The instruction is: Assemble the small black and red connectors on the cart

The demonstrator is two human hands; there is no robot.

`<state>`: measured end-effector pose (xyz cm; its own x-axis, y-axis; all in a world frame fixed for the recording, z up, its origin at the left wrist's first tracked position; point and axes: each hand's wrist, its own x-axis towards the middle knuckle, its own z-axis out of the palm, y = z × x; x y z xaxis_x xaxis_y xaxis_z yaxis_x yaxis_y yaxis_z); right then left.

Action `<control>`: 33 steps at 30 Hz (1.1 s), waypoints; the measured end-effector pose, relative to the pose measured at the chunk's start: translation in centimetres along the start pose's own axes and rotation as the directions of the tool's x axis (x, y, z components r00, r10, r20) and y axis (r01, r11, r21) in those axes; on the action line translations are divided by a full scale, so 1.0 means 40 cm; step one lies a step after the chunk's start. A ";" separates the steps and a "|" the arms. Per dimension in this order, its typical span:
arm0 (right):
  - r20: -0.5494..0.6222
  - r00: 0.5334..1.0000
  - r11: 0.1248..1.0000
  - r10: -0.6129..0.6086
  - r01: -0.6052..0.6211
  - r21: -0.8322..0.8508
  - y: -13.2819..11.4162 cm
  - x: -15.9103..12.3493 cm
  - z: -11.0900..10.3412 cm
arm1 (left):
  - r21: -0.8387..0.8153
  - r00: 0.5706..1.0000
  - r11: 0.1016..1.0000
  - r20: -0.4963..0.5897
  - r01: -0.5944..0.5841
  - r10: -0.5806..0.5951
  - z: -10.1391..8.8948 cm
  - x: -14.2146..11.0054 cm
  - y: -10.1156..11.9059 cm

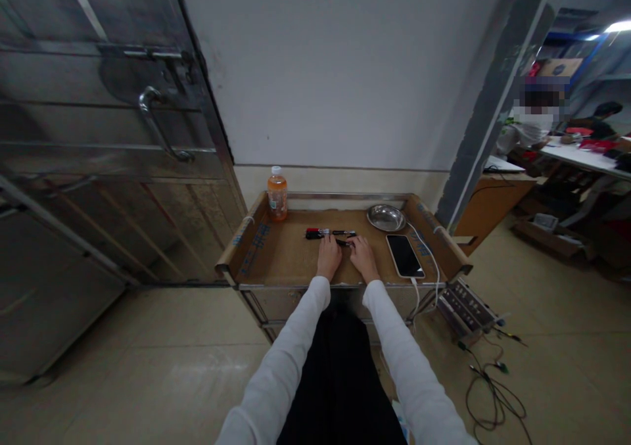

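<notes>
My left hand (pixel 329 257) and my right hand (pixel 363 258) rest close together at the front middle of a cardboard-lined cart top (pixel 286 254). Between them runs a slim black pen (pixel 342 242), its ends at the fingers of both hands, which are curled closed on it. Just beyond the fingertips lie a marker with a red part (pixel 312 232) and another dark pen (pixel 344 233), roughly in a row. A further black piece (pixel 313 236) sits by my left fingertips, partly covered. Fine detail of the pens is too small to make out.
An orange drink bottle (pixel 277 195) stands at the back left. At the right are a round metal dish (pixel 386 217) and a phone (pixel 405 256) with a white cable (pixel 434 257). A power strip box (pixel 468 310) and cables lie on the floor; a person (pixel 535 126) is beyond the doorway.
</notes>
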<state>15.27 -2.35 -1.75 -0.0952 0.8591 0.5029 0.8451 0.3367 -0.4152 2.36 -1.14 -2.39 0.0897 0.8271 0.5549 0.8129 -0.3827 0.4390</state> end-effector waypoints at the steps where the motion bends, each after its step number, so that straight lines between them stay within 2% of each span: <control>1: -0.001 1.000 1.000 0.007 -0.007 -0.013 0.000 0.000 -0.001 | -0.035 1.000 0.999 0.002 -0.007 0.007 0.000 0.002 -0.001; 9: 0.008 1.000 0.996 0.010 -0.009 -0.094 0.007 0.003 0.015 | -0.355 0.995 0.929 -0.029 -0.100 0.096 -0.046 0.018 0.029; 16: -0.038 0.999 1.000 -0.023 0.023 -0.021 0.017 0.004 0.031 | -0.460 0.982 0.875 0.024 -0.153 0.185 -0.060 0.014 0.041; 20: -0.015 1.000 0.999 -0.002 0.002 -0.034 0.016 0.003 0.024 | -0.464 0.989 0.875 -0.021 -0.140 0.147 -0.052 0.013 0.037; 26: -0.041 0.998 0.999 0.047 -0.048 -0.024 0.011 0.003 0.007 | -0.455 0.986 0.884 -0.160 -0.112 0.042 -0.054 0.013 0.037; 33: -0.052 0.997 0.999 0.049 -0.048 0.015 0.008 0.005 0.004 | -0.447 0.982 0.893 -0.183 -0.046 -0.041 -0.059 0.018 0.034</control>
<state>15.45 -2.01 -1.93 -0.0264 0.8530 0.5212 0.8406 0.3011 -0.4502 2.19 -2.03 0.27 -0.0504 0.7526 0.6565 0.4649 -0.5641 0.6824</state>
